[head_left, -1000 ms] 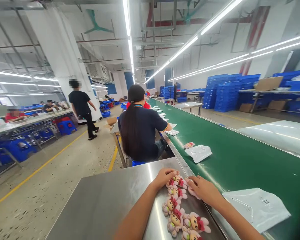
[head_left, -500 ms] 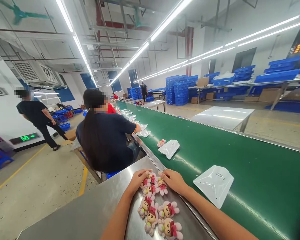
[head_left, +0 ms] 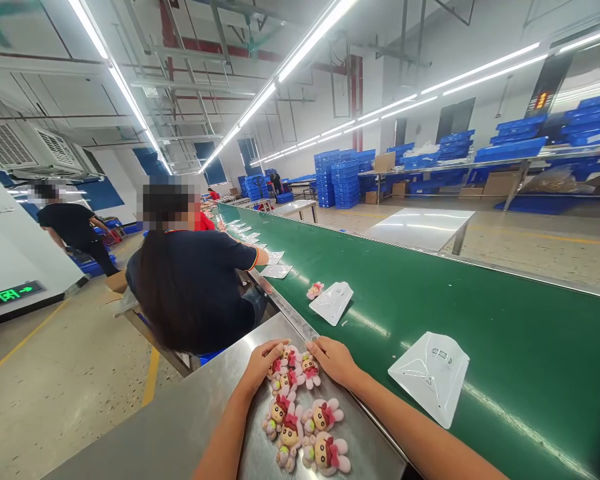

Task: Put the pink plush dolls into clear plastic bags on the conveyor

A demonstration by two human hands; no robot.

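Several small pink bunny-eared dolls (head_left: 290, 430) with red bows lie face up on the metal tabletop (head_left: 180, 427) before me. My left hand (head_left: 263, 365) rests at the far left side of the group, its fingers stretched over and touching the topmost dolls. Opposite it, my right hand (head_left: 334, 361) lies by the table's edge, fingers extended beside a single doll (head_left: 310, 371). Neither hand grips or lifts a doll. To the right, a white pouch (head_left: 433, 377) lies flat on the green conveyor belt (head_left: 520, 347). Farther up are another white pouch (head_left: 332, 303) and a doll (head_left: 315, 290).
A person in a dark shirt (head_left: 200, 287) sits at the left of the belt, one arm reaching over it. A metal rail (head_left: 285, 307) borders the belt. Another person (head_left: 70, 223) stands farther left. Blue crates (head_left: 345, 180) and a white table (head_left: 420, 227) are beyond the belt.
The camera view has turned slightly right, shifting the scene left. My hands stay beside the dolls. The person standing at left has moved and leans toward blue crates.
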